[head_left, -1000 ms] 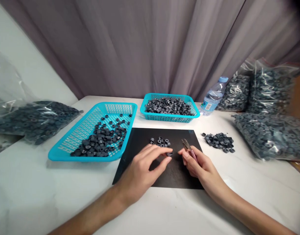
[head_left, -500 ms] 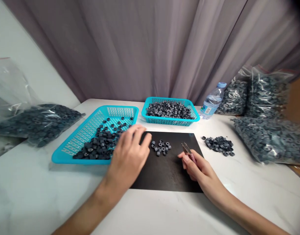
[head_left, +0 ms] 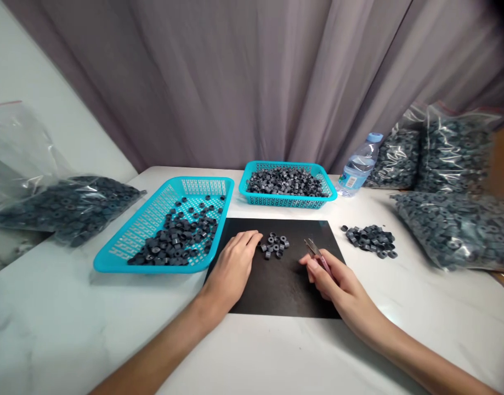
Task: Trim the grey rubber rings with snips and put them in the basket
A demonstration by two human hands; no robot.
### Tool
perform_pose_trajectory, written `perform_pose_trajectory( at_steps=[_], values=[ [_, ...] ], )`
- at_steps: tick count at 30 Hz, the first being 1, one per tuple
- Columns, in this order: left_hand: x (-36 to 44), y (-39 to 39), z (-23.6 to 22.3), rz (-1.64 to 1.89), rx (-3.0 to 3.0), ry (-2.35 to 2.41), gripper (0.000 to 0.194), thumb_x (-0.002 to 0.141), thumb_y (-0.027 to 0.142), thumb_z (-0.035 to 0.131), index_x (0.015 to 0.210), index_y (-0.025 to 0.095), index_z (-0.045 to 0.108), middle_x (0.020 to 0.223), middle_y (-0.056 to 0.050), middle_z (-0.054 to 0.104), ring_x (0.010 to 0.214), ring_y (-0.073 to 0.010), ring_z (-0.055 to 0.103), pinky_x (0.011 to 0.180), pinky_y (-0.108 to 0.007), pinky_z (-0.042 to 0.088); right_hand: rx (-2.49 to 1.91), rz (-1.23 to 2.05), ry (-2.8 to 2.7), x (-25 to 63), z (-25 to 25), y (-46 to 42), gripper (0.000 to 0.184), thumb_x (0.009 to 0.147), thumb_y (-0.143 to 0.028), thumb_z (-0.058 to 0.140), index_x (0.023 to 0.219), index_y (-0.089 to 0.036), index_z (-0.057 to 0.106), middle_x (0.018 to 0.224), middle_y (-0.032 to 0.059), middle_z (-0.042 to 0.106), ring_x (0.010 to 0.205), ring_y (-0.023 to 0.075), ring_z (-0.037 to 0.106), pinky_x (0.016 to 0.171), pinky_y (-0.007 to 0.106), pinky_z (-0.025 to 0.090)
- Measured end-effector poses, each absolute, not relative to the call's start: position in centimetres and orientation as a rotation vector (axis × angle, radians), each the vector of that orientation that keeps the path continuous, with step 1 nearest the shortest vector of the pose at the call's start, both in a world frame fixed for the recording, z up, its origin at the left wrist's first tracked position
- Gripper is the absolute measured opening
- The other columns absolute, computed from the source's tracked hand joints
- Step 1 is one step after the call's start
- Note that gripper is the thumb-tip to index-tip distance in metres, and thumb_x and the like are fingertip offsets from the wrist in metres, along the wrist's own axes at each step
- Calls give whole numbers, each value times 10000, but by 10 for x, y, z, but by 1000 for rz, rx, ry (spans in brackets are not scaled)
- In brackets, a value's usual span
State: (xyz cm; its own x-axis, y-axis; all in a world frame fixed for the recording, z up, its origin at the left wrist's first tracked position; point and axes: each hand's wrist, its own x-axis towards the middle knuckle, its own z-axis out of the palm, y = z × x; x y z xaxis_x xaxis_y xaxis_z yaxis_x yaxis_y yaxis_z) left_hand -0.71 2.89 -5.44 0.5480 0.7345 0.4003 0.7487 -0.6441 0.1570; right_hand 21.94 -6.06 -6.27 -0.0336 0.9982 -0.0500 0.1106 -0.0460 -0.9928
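Observation:
A black mat lies on the white table in front of me. A small cluster of dark grey rings sits on its far part. My left hand rests on the mat, fingers loosely stretched, with fingertips just left of the cluster and nothing in them. My right hand is closed on pink-handled tweezers, whose tips point up and left, a little right of the cluster.
A large teal basket partly filled with rings stands at left; a smaller full teal basket is behind the mat. A loose ring pile, a water bottle and clear bags of rings lie at right; another bag at left.
My left hand went from the mat's ring cluster over to the large basket, then came back to the mat beside the cluster. The right hand with the tweezers stayed put.

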Motion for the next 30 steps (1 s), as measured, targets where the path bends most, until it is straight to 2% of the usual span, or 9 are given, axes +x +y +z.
perform_pose_trajectory(
  at_steps=[4,8,13,23,30],
  values=[
    [-8,28,-50,-712,-2720,-1329,346,974,9,405,1195,160,624,1185,-120,718,1155,-272,677,1011,-476,571,-1313,1207,-1299,218,-61,-62,381,997,-584,517,1011,-211,591,829,1,490,670,128,421,538,261,307],
    [-9,27,-46,-726,-2734,-1310,300,982,31,432,1168,171,620,1132,-96,722,1102,-257,690,969,-442,585,-1322,1201,-1296,218,-60,-62,386,993,-594,515,969,-214,581,863,12,524,679,135,445,547,268,315],
    [-6,23,-41,-753,-2721,-1236,243,980,50,459,1123,168,617,1043,-79,723,1002,-254,698,897,-424,585,-1333,1194,-1327,218,-59,-63,373,1005,-579,503,920,-219,543,841,6,502,705,148,443,561,272,304],
    [-1,20,-37,-1031,-2667,-1413,207,986,119,524,1157,208,599,1093,-47,714,957,-213,722,880,-354,567,-1351,1163,-1350,219,-59,-63,363,1009,-568,509,962,-218,590,813,-1,498,707,146,453,579,260,340],
    [-1,23,-42,-986,-2748,-1501,160,968,141,559,1080,227,633,1054,-29,737,952,-219,710,861,-364,571,-1358,1149,-1373,219,-57,-63,396,991,-598,516,971,-214,613,805,5,498,721,161,465,612,269,362]
  ],
)
